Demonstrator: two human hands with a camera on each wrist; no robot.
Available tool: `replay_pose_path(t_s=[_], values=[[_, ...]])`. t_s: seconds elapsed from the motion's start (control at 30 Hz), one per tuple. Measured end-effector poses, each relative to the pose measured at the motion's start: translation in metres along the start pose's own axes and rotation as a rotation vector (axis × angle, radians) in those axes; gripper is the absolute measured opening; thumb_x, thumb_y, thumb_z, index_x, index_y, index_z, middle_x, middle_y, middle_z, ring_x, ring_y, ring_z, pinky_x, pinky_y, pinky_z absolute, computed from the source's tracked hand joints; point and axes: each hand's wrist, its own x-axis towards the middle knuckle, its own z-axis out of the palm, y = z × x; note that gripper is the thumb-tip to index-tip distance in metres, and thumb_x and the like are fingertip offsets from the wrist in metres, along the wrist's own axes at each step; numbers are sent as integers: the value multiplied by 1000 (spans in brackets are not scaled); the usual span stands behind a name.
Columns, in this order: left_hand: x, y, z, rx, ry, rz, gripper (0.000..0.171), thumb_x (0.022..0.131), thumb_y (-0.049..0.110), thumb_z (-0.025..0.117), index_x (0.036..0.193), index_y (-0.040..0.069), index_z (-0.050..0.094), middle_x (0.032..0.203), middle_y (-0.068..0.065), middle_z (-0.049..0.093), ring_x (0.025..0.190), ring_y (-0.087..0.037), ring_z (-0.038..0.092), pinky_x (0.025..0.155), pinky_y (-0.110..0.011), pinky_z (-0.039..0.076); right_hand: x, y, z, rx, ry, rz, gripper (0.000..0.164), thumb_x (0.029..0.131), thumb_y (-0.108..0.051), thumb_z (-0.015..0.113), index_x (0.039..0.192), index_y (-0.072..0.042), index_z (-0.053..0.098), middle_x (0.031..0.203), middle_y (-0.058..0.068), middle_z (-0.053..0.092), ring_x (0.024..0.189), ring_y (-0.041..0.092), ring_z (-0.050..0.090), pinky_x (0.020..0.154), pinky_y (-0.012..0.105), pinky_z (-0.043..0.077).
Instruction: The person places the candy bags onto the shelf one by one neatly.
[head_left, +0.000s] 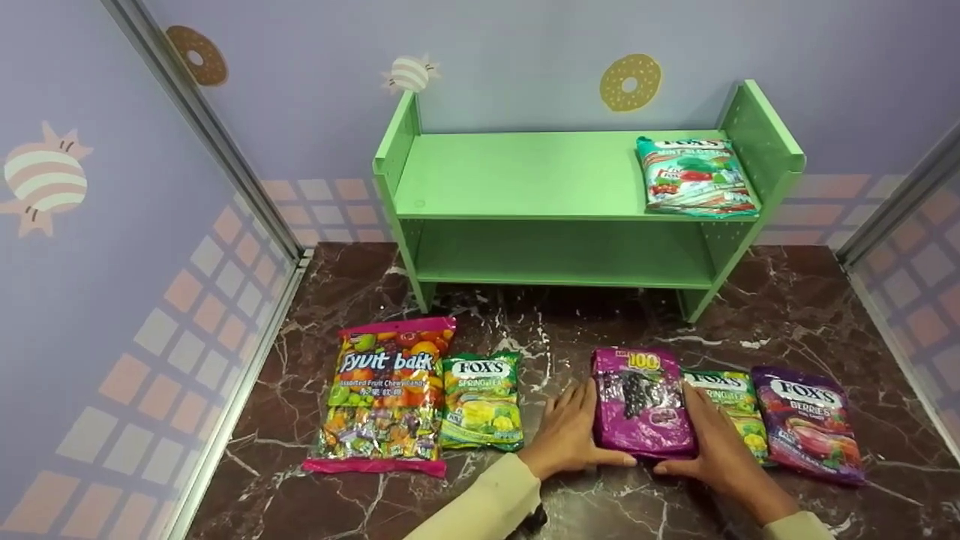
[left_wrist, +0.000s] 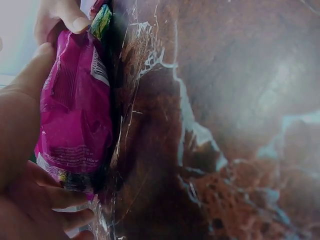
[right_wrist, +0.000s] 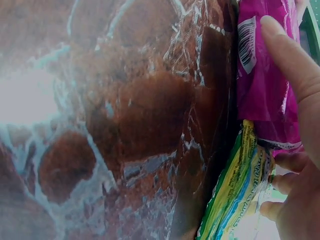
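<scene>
A purple candy bag [head_left: 646,431] marked 100 lies face up on the dark marbled table, between my two hands. My left hand [head_left: 564,431] holds its left side, fingers along the edge and thumb at the near corner. On the other side my right hand [head_left: 716,442] grips the right edge, its thumb [right_wrist: 285,47] against the bag's near face in the right wrist view. Partly behind that hand is a green Fox's Spring Tea bag [head_left: 739,397]. The purple bag's near end [left_wrist: 75,115] and barcode show in the left wrist view.
A green two-tier shelf [head_left: 525,172] stands at the back, with a teal Fox's bag [head_left: 694,180] at its upper right. Left on the table lie a large Fyvit balk bag [head_left: 382,390] and another Spring Tea bag [head_left: 480,405]. A Fox's Berries bag [head_left: 810,427] lies far right.
</scene>
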Motion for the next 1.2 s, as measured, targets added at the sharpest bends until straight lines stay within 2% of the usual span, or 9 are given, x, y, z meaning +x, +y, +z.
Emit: replay_pose_path(t_s=[0.2, 0.37, 0.5, 0.8, 1.2], values=[[-1, 2, 3, 32, -25, -11, 139, 57, 80, 71, 157, 10, 5, 160, -11, 22, 149, -27, 21, 120, -49, 19, 0, 1, 0, -2, -6, 25, 132, 58, -51, 88, 155, -3, 13, 152, 37, 20, 138, 55, 22, 109, 69, 19], [-1, 3, 5, 1, -41, -23, 131, 64, 76, 70, 157, 11, 3, 160, -11, 23, 149, -27, 22, 121, -48, 16, -1, 2, 3, -16, 63, -11, 126, 59, -51, 88, 152, 1, 21, 148, 39, 27, 134, 56, 29, 106, 70, 24], [-1, 4, 5, -6, -22, -20, 127, 67, 76, 67, 157, 11, 6, 160, -10, 24, 148, -27, 24, 120, -48, 18, -1, 3, 4, -9, 97, -30, 123, 59, -47, 89, 150, 4, 25, 146, 40, 30, 131, 56, 33, 104, 69, 26], [1, 3, 5, -20, 8, -16, 124, 68, 74, 69, 156, 9, 11, 160, -9, 26, 146, -24, 29, 119, -47, 21, 1, 2, 3, 18, 77, -7, 121, 61, -48, 88, 151, 3, 24, 148, 37, 30, 133, 55, 33, 106, 68, 27], [2, 0, 6, -77, 60, 39, 122, 67, 65, 76, 155, 7, 15, 158, -7, 31, 143, -21, 35, 116, -44, 26, 4, 2, 1, 80, 77, -21, 122, 60, -46, 88, 153, -4, 22, 151, 31, 31, 134, 50, 35, 107, 65, 28]])
